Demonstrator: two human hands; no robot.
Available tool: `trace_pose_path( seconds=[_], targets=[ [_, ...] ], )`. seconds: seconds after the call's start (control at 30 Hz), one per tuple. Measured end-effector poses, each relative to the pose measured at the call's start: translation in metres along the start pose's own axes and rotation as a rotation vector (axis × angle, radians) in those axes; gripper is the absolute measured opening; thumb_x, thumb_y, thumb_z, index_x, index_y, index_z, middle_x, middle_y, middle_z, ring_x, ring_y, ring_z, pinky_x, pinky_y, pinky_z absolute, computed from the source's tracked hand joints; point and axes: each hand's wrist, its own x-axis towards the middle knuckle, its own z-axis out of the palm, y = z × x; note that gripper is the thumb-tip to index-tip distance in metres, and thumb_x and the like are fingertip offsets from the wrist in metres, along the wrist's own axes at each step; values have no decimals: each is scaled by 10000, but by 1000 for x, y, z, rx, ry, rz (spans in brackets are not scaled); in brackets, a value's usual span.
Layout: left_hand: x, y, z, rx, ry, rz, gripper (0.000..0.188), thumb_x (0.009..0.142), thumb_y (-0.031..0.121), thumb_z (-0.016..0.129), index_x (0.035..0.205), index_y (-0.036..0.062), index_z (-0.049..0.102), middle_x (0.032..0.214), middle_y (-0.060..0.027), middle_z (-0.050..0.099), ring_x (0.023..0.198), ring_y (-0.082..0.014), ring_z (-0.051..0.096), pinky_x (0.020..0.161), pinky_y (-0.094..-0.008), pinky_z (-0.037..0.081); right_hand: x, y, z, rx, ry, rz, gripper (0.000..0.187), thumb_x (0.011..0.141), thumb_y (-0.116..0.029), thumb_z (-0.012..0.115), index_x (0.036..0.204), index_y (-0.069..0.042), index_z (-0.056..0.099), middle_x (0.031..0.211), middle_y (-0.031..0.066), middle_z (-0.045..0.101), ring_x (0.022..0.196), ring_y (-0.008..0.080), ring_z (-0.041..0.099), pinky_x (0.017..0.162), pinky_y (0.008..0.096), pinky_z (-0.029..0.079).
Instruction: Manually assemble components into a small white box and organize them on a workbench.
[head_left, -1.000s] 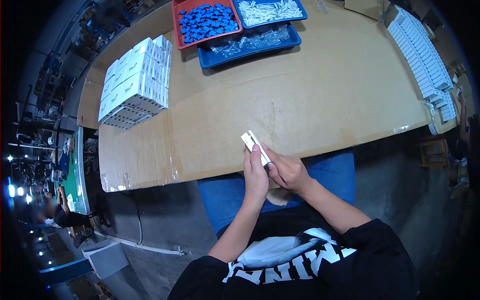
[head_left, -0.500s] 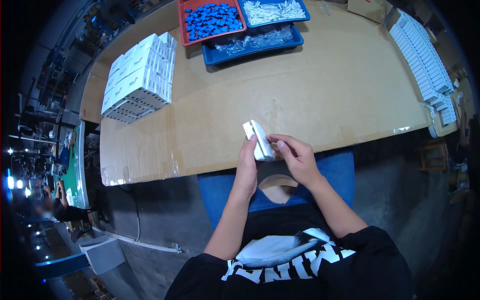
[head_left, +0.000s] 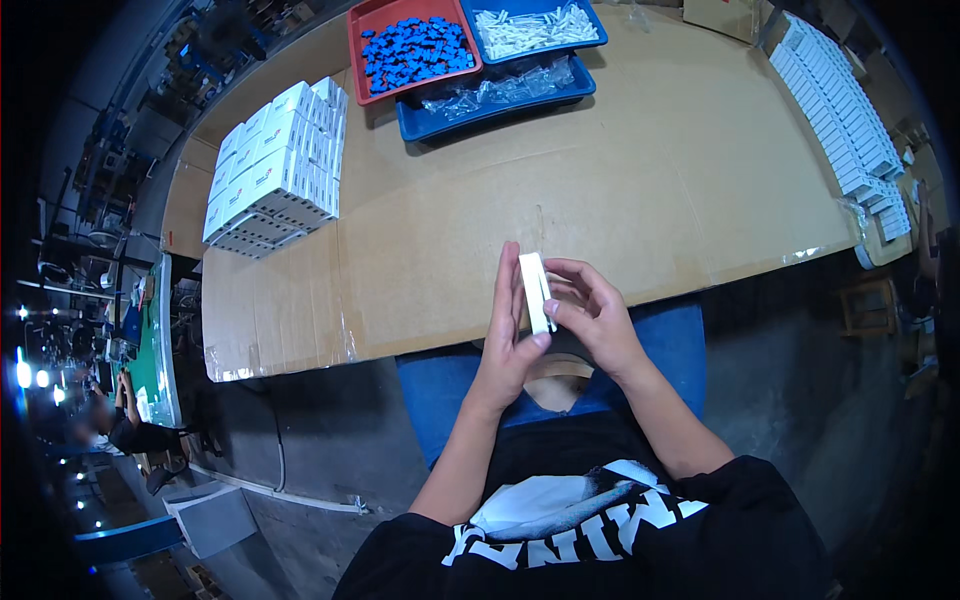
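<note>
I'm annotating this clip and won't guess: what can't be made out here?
All in the head view:
White item: right side partly covered by the right hand.
Upper blue tray: far rim cut off by the top edge.
Lower blue tray: far part hidden by the upper blue tray.
Distant co-worker: handwork too small to tell.

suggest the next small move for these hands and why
Perhaps curl the left hand in around the white box: its fingers stand nearly straight along one side, while the right hand seems to grip the other between thumb and fingers, so closing in could steady it.
</note>
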Motion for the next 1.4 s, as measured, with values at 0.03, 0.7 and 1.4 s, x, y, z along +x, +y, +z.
trace_pose_path(
  seconds=[0.03, 0.7, 1.4],
  targets=[
    [1, 0, 2, -123, 70, -81, 919, 931, 229, 610, 1662, 61, 80, 1671, -189, 243, 1555, -304, 256, 1248, -422, 241, -1, 1, 2, 1, -1, 0, 552, 930, -95, 747, 1417, 21, 514, 1345, 139, 595, 1266, 204, 578, 1071, 377, 498],
    [6, -16, 21, -182, 272, 38, 926, 1034, 679, 404, 1592, -36, 220, 1553, -225, 391, 1457, -286, 373, 1219, -393, 258, -16, 23, 31, -533, 74, -567, 483, 1009, -106, 633, 1428, 109, 525, 1508, 325, 484, 1359, 424, 547, 1078, 417, 490],
    [9, -19, 7, -73, 352, 52, 1022, 892, 670, 548, 1613, 26, 217, 1592, -234, 351, 1467, -327, 352, 1224, -470, 240, 1, 25, 29, -157, 27, -177, 494, 1093, -307, 513, 1476, 3, 471, 1492, 207, 488, 1346, 258, 520, 1119, 349, 418]
  ],
)
